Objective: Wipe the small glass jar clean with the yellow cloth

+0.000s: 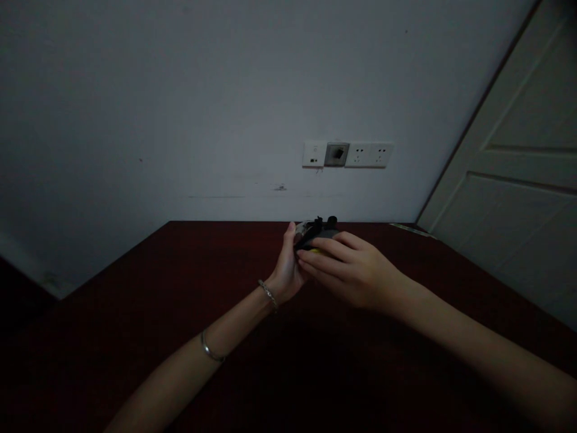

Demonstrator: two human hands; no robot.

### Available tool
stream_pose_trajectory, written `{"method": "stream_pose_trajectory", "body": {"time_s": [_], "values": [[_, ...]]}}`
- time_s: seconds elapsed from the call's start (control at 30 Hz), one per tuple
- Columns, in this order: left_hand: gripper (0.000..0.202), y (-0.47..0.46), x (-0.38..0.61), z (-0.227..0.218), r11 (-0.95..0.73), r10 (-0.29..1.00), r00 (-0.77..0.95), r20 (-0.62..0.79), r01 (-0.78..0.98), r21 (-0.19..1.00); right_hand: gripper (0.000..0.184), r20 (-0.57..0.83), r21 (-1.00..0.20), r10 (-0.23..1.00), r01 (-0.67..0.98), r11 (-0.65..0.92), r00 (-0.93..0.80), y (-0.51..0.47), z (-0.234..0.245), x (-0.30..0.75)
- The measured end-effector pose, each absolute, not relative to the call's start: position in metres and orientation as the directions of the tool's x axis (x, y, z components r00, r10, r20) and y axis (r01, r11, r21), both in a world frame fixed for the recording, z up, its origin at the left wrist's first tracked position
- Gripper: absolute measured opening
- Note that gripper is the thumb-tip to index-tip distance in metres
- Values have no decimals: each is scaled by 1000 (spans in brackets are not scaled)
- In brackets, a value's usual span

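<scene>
Both hands meet over the dark table around a small, dark grey and black object [325, 234] with black bits sticking up on top. A pale, shiny part shows at its left side and a speck of yellow below; its kind is too dim to make out. My left hand [288, 267] supports it from the left, thumb upright along its side, the other fingers mostly hidden. From the right, my right hand [354, 267] curls its fingers over the near side, covering much of it.
The dark red table [216, 258] runs back to a grey-white wall [216, 108]. Sockets and a switch form a panel [358, 154] on that wall. A pale panelled door [518, 174] stands at the right, and a thin flat strip [412, 230] lies along the table's back right edge.
</scene>
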State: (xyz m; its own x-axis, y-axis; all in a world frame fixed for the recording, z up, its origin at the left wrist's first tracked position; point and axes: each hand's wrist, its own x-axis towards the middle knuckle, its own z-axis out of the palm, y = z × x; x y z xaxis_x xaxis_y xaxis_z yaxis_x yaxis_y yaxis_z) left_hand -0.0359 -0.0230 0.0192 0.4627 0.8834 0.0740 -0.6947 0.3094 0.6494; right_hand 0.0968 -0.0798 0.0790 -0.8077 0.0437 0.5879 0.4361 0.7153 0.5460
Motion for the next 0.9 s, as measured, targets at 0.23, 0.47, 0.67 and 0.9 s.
{"method": "stream_pose_trajectory", "body": {"time_s": [0.23,0.47,0.67,0.9], "values": [[53,-26,-38,14,219,857,500,124,-573,790,25,568,570,75,457,683,-819,-77,86,101],[58,-26,-37,9,131,849,504,157,-490,862,23,594,469,166,507,723,-787,-69,93,108],[57,-24,-38,3,120,835,522,177,-485,866,24,631,300,266,545,783,-729,-60,90,115],[63,-20,-39,-6,89,806,541,242,-514,853,23,692,65,339,523,850,-637,-52,86,122]]}}
